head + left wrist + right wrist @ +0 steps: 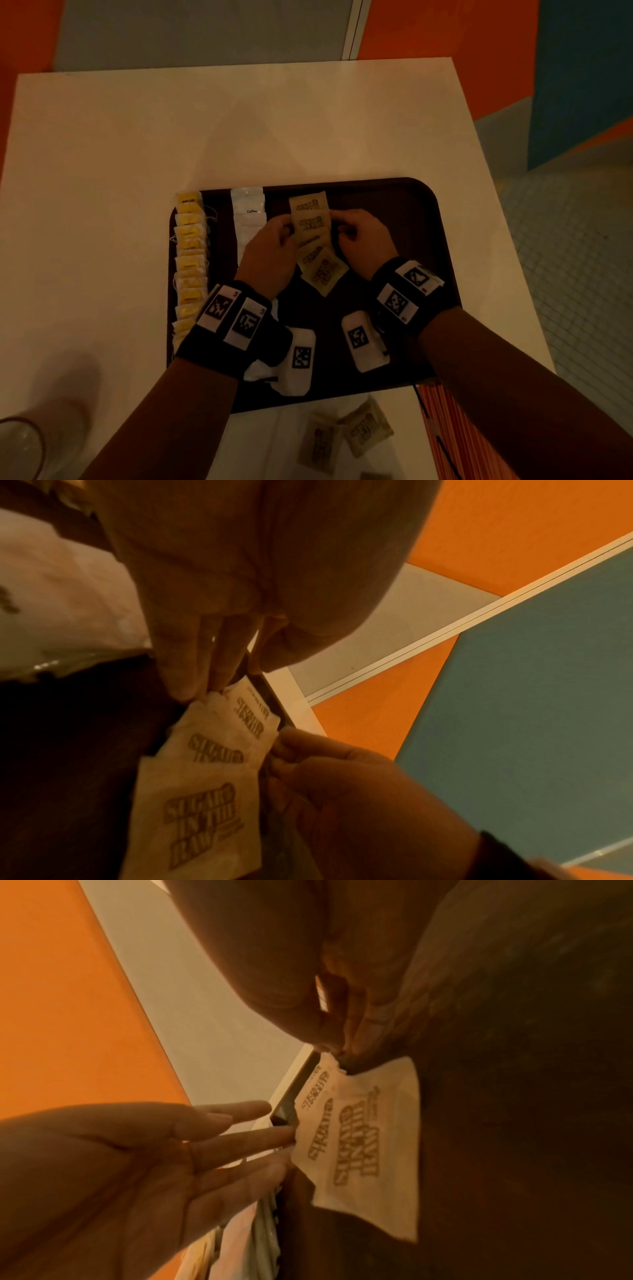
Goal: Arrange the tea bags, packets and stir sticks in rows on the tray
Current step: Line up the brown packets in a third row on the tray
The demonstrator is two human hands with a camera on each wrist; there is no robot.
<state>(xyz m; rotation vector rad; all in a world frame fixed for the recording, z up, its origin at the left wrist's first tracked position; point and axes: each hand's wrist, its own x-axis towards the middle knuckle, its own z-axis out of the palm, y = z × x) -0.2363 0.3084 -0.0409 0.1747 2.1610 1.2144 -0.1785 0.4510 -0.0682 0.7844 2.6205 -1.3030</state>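
You are working on the row of brown sugar packets [310,219] in the middle of the dark tray [424,219]. Your left hand [270,246] has its fingers straight, and their tips push on the left edge of the second packet. Your right hand [356,236] has its fingers curled, and they pinch the right edge of the same packet. So you hold it from both sides to set it straight.

The two packets at the far end look neat. The ones closer to you are crooked and lie on top of each other. I think your next move is to slide those into line, one by one, with small soft pushes.

The yellow tea bags [190,260] already stand in a row along the left edge of the tray. The white coffee packets [248,209] make a row just beside them.

More sugar packets [346,435] wait on the white table [274,123], near you. The orange stir sticks [455,431] lie there too, off the tray. A clear glass [19,448] stands at the near left. Your wrist cameras hang over the near part of the tray, so watch them when you reach back.
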